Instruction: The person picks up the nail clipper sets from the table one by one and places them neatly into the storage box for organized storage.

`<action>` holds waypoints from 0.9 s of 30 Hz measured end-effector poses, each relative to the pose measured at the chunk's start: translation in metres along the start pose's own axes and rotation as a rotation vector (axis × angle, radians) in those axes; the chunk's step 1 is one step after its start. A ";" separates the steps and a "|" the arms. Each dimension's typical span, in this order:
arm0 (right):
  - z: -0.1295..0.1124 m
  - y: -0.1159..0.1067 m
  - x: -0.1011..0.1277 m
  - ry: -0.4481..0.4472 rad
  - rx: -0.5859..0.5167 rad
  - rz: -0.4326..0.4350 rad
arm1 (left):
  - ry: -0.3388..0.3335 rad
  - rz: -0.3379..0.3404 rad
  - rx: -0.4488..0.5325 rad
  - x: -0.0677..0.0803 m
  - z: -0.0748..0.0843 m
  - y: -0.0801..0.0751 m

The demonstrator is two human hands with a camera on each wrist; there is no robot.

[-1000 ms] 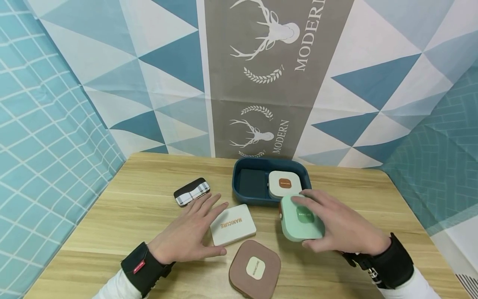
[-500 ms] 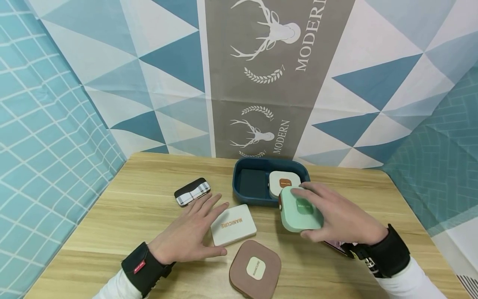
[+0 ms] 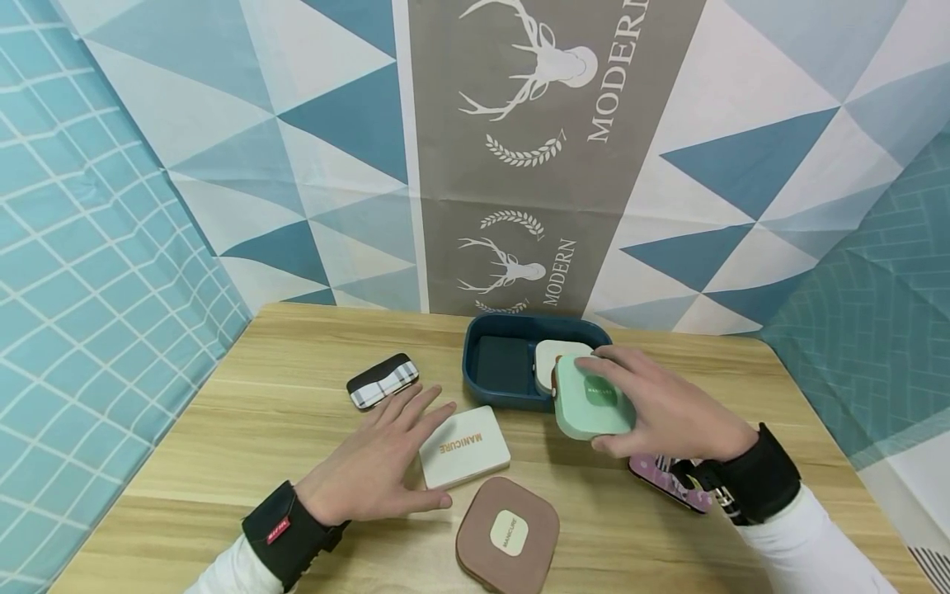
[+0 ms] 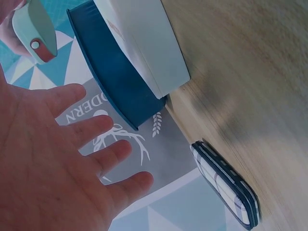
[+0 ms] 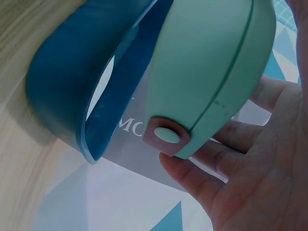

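Note:
My right hand [image 3: 656,404] grips a mint-green manicure case [image 3: 594,404] by its edges, raised at the front right of a dark blue bin [image 3: 508,402]. A brown snap tab [image 5: 166,134] shows on the case in the right wrist view. Inside the bin's right half lies a white case [image 3: 549,355], partly hidden behind the green one. My left hand [image 3: 378,462] has its fingers spread beside a white manicure case [image 3: 466,448] and holds nothing. Just beyond its fingertips is a black case with a plaid band [image 3: 382,381].
A brown rounded manicure case [image 3: 507,536] lies on the wooden table [image 3: 282,371] near the front. Under my right wrist is a purple patterned case [image 3: 671,483], partly covered. Patterned cloth [image 3: 505,181] rises behind the table.
My right hand has carried the green case away from me, up to the bin's near right edge. More of the purple case is uncovered. My left hand has stayed in place.

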State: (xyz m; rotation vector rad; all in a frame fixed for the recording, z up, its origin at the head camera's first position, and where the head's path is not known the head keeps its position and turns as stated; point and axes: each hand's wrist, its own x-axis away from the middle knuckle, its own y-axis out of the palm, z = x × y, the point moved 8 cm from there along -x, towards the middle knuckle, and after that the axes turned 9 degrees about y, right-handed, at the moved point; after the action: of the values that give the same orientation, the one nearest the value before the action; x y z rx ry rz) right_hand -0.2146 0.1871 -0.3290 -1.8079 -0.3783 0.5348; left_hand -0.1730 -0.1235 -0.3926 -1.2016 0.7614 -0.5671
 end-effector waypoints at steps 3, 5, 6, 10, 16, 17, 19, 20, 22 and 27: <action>0.004 0.001 -0.006 0.012 -0.009 -0.012 | 0.002 0.004 -0.002 0.000 0.000 0.000; 0.007 0.001 -0.009 0.017 -0.015 -0.018 | 0.004 0.005 -0.001 0.000 0.000 0.000; 0.008 0.001 -0.011 0.018 -0.018 -0.021 | 0.006 0.005 -0.003 0.000 0.001 0.000; 0.012 0.001 -0.017 0.007 -0.028 -0.016 | 0.012 0.006 -0.002 -0.001 0.002 -0.001; 0.016 0.003 -0.028 -0.026 -0.033 -0.001 | 0.009 0.008 -0.004 0.000 0.002 -0.001; 0.018 0.003 -0.030 -0.026 -0.030 0.000 | 0.008 0.008 -0.002 0.000 0.002 -0.001; 0.020 0.005 -0.034 -0.025 -0.033 -0.004 | 0.009 0.007 0.001 0.000 0.002 -0.001; 0.021 0.005 -0.035 -0.021 -0.030 -0.006 | 0.009 0.007 0.002 0.000 0.002 -0.001; 0.023 0.007 -0.039 -0.012 -0.027 -0.014 | 0.011 0.007 0.001 0.000 0.002 -0.001; 0.028 0.010 -0.047 0.012 -0.023 -0.034 | 0.013 0.011 -0.002 0.000 0.002 -0.001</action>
State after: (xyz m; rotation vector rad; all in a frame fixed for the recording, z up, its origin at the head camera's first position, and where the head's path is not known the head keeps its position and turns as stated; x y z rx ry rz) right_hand -0.2695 0.1828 -0.3376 -1.8231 -0.4081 0.4980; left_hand -0.1711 -0.1227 -0.3915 -1.1958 0.7792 -0.5655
